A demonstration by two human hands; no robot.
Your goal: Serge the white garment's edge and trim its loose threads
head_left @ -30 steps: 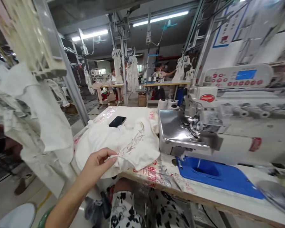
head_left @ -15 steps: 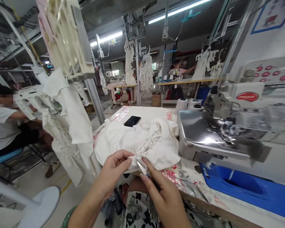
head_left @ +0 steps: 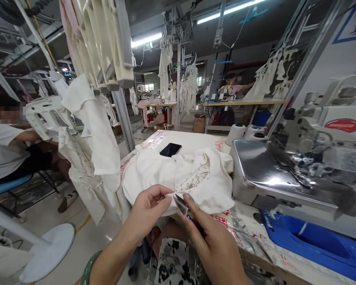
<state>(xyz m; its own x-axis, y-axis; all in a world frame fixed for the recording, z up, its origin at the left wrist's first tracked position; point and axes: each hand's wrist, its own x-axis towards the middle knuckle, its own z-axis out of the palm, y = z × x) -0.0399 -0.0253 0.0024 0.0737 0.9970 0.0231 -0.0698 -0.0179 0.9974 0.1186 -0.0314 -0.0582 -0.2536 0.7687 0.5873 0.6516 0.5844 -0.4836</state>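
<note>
A white garment (head_left: 154,170) with a small-print inner panel (head_left: 195,177) lies bunched on the table's front edge. My left hand (head_left: 151,209) pinches the near edge of this cloth between thumb and fingers. In my right hand (head_left: 207,229) is a pair of thread snips (head_left: 182,204), closed in by thumb and fingers. Its pointed metal blades reach to the cloth edge, right beside my left fingertips. Whether a thread lies between the blades is too small to tell. The snips' handle is mostly hidden by my right hand.
On the table (head_left: 192,138) lies a black phone (head_left: 170,150) behind the garment. To the right stand a sewing machine (head_left: 284,170), a blue tray (head_left: 314,245) and thread cones (head_left: 236,132). Garments hang from hangers (head_left: 91,118) at left, near a seated person (head_left: 6,146).
The view has shifted slightly, so most things sit further right. The snips' blades have turned and look darker at the cloth edge. Both hands keep their hold.
</note>
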